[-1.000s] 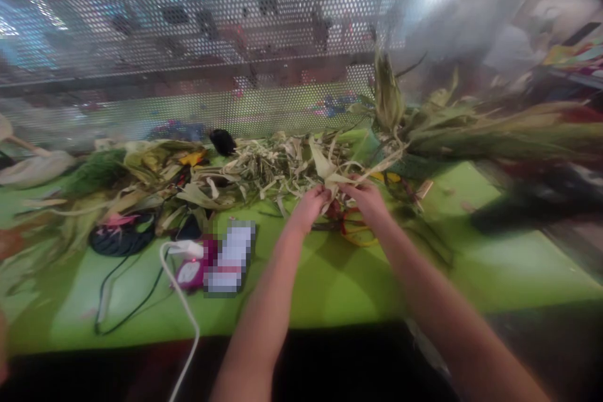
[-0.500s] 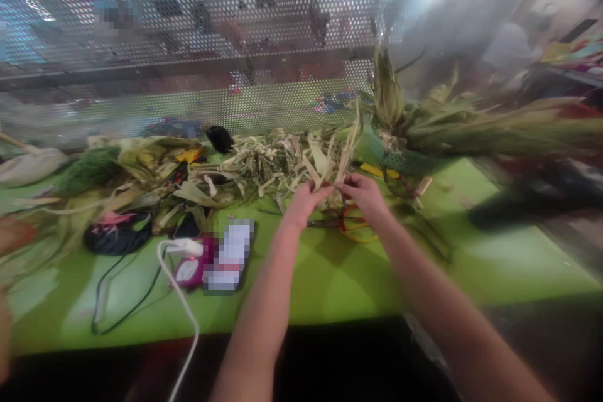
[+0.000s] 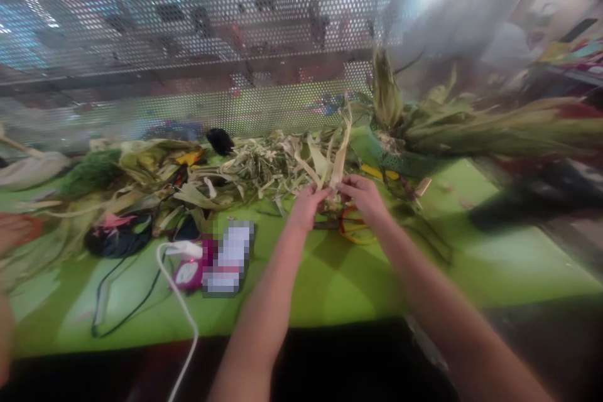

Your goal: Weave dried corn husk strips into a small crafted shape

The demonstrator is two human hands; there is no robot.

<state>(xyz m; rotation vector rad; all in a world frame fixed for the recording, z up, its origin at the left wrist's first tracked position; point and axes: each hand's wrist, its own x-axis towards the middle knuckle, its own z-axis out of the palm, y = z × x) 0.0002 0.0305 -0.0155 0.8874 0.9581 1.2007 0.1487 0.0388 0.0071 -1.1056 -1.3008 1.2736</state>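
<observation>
Dry, pale corn husk strips (image 3: 340,160) stand up between my two hands over the green table. My left hand (image 3: 306,208) is closed, thumb and fingers pinching the base of the husks. From the other side, my right hand (image 3: 362,195) pinches the lower end of the taller strip, its fingertips almost touching those of the left. Scissors with red and yellow handles (image 3: 354,226) lie under and beside the right hand. Behind the hands spreads a heap of torn husk pieces (image 3: 264,160).
A phone (image 3: 230,257) lies left of my arms by a magenta device (image 3: 188,273) with a white cable. A green basket (image 3: 409,160) with long husks stands back right, near a yellow-handled tool (image 3: 379,172). A perforated metal screen (image 3: 211,31) rises behind the table (image 3: 339,295).
The tall husk strip has turned and now shows a broader, flatter face, its tip slightly further left. Both hands keep nearly the same place and grip.
</observation>
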